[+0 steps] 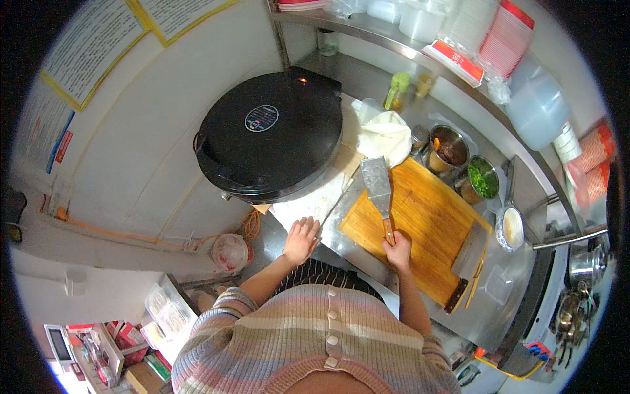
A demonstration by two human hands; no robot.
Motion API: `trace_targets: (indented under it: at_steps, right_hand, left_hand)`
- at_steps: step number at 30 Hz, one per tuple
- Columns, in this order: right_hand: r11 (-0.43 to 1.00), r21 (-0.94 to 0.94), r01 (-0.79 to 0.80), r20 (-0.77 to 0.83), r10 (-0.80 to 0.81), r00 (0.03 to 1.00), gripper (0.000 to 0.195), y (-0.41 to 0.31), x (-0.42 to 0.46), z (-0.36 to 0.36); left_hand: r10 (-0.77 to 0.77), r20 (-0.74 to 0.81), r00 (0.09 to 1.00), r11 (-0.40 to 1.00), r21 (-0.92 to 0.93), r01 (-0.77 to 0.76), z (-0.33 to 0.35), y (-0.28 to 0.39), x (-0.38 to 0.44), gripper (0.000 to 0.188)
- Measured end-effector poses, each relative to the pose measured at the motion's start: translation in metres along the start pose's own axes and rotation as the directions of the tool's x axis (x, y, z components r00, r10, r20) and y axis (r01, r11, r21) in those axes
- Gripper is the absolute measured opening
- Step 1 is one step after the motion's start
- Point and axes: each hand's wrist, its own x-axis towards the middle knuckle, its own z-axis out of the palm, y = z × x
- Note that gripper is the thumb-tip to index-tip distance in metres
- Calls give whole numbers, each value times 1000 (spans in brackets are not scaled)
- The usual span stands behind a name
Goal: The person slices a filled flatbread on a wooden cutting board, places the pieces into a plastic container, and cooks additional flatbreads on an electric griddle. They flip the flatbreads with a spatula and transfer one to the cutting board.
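My right hand (397,250) grips the wooden handle of a wide metal spatula (377,182). Its blade points away from me, over the left part of a wooden cutting board (418,212). My left hand (301,241) has its fingers spread at the near edge of a white cloth (310,202) and holds nothing. Beyond that hand stands a round black electric griddle (275,138), lid down, with a small orange light glowing at its back. A cleaver (470,253) with a dark handle lies along the board's right side.
Behind the board are a crumpled white towel (386,135), a metal pot of dark sauce (450,147) and a metal pot of chopped greens (482,180). Chopsticks (475,280) and a clear plastic container (498,284) lie to the right. A steel shelf (408,51) overhangs the counter's back.
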Motion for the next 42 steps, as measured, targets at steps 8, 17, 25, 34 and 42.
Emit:
trace_targets:
  at_steps: [8,17,25,34,42]
  right_hand:
    - [999,-23,41,-9,-41,999,23,11,2,4]
    - [999,-46,29,22,-28,999,24,18,3,5]
    - [994,-73,77,-14,-79,997,25,3,2,1]
    - [994,-88,58,-15,-59,998,25,3,2,1]
    - [998,-55,-3,3,3,1000,27,5,2,3]
  left_hand:
    - [12,-16,1000,1000,29,-11,-1,0,0,58]
    - [5,10,1000,1000,-6,-5,2,-2,0,58]
    - [1,-10,1000,1000,-6,-1,-1,0,-1,57]
    - [18,-27,999,1000,8,-18,0,-1,-1,59]
    - [18,-7,1000,1000,-9,-18,-1,-2,-1,61]
